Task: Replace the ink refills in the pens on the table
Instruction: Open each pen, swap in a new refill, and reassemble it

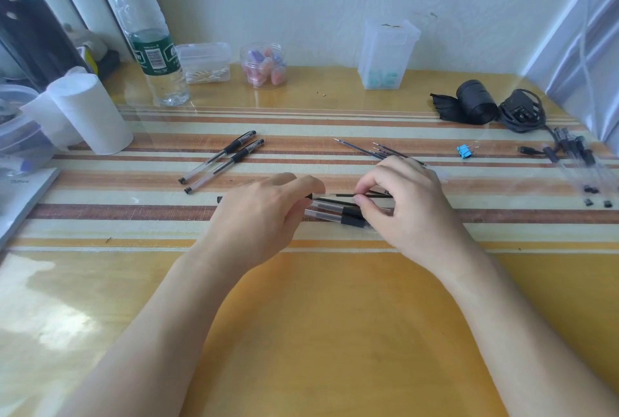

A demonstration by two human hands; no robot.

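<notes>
Both hands work mid-table on the striped cloth. Left hand (268,205) grips a clear pen barrel (317,196), fingers curled narrow around it, barrel mouth pointing right. Right hand (398,202) pinches a thin black refill (355,195) between thumb and forefinger, tight pinch. Refill lies left-right, in line with the barrel's long axis, its left end at or just inside the barrel mouth; cannot tell how deep. Judgement: step is feeding or pulling a refill, direction unclear from this alone. Coming move turns on keeping refill coaxial with barrel; right hand does the sliding, left just steadies.

Two more pens (335,212) lie just under the hands, parallel, nearer the front edge. Two assembled pens (222,162) sit toward the left, angled. Loose refills (375,150) lie just behind the right hand. More pen parts (582,165) near the right edge, blurred. Blue binder clip (464,151) between refills and those parts.
</notes>
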